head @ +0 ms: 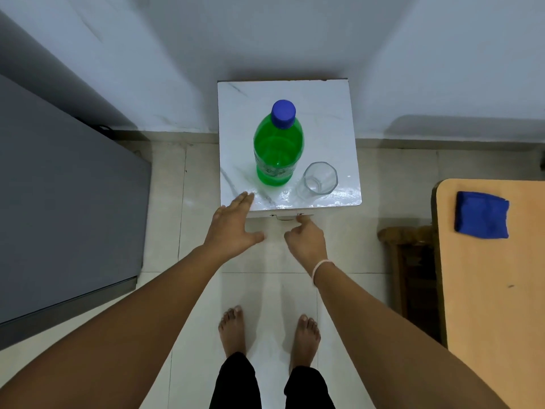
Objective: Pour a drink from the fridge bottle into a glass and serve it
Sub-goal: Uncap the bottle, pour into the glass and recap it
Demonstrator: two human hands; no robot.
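Observation:
A green plastic bottle (277, 149) with a blue cap stands upright and capped on a small white marble-topped stand (333, 113). An empty clear glass (318, 180) stands just to its right, near the stand's front edge. My left hand (236, 224) is flat with fingers spread, its fingertips at the stand's front left corner, below the bottle. My right hand (306, 239) hovers at the stand's front edge below the glass, fingers loosely curled, holding nothing.
A grey fridge (67, 202) stands closed at the left. A wooden table (495, 290) at the right carries a folded blue cloth (482, 215). A dark carved wooden piece (410, 261) sits beside it. My bare feet stand on the pale tiled floor (265, 290).

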